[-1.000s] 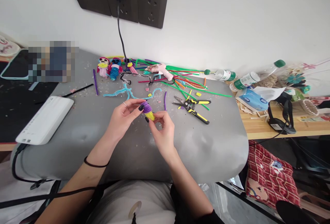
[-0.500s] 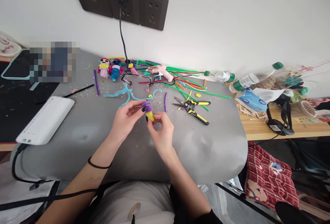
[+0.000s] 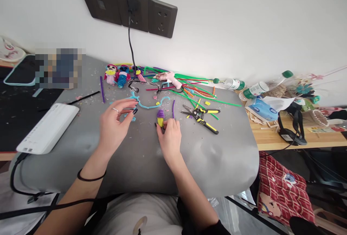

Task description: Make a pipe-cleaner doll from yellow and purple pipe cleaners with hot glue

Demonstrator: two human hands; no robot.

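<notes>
My right hand pinches a small figure wound from purple and yellow pipe cleaners, held upright with the purple part on top. My left hand is over a light-blue pipe-cleaner shape, its thumb and fingers apart around one part of it. That hand hides some of the blue shape; whether it touches it I cannot tell. A short purple pipe cleaner lies just beyond my right hand. To the right rest wire strippers with yellow and black handles.
Along the wall are several small pipe-cleaner dolls, a pink glue gun and loose green pipe cleaners. A white power strip lies at left. Bottles and a tissue pack are at right.
My left hand has let go of the purple and yellow figure and moved left to the light-blue shape. My right hand keeps the figure, now more upright.
</notes>
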